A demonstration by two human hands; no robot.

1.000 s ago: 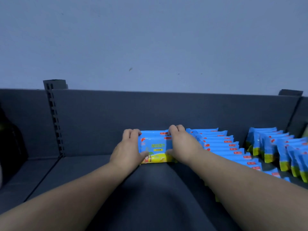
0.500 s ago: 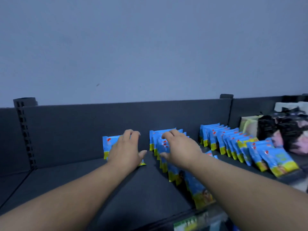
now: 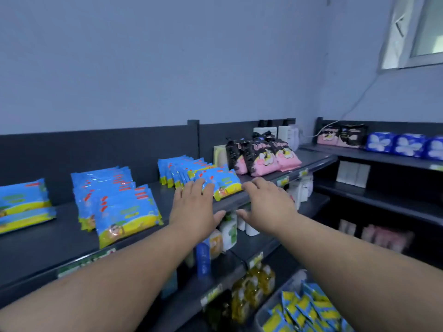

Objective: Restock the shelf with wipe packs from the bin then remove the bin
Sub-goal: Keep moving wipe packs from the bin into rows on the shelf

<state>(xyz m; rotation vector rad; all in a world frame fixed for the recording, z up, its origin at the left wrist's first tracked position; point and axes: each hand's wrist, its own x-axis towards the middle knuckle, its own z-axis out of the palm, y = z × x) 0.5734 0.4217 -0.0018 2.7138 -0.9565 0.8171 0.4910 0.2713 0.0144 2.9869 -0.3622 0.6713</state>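
Blue and yellow wipe packs stand in rows on the dark top shelf (image 3: 43, 243): a just-placed pair at the far left (image 3: 22, 200), a middle row (image 3: 119, 207) and a right row (image 3: 203, 176). My left hand (image 3: 193, 209) and my right hand (image 3: 266, 202) hover over the shelf's front edge with fingers spread, holding nothing. My left fingertips overlap the front pack of the right row. The bin (image 3: 302, 310) with more wipe packs sits at the bottom right, partly hidden by my right forearm.
Pink and black packs (image 3: 261, 156) stand to the right of the wipes. Lower shelves hold bottles (image 3: 227, 231) and yellow bottles (image 3: 251, 293). A side shelf at the right carries blue and white packs (image 3: 405, 144). A window (image 3: 417, 29) is at the upper right.
Both hands let go of the pack at the left and drew back rightward. My view swung right and down, bringing the lower shelves and the bin into sight.
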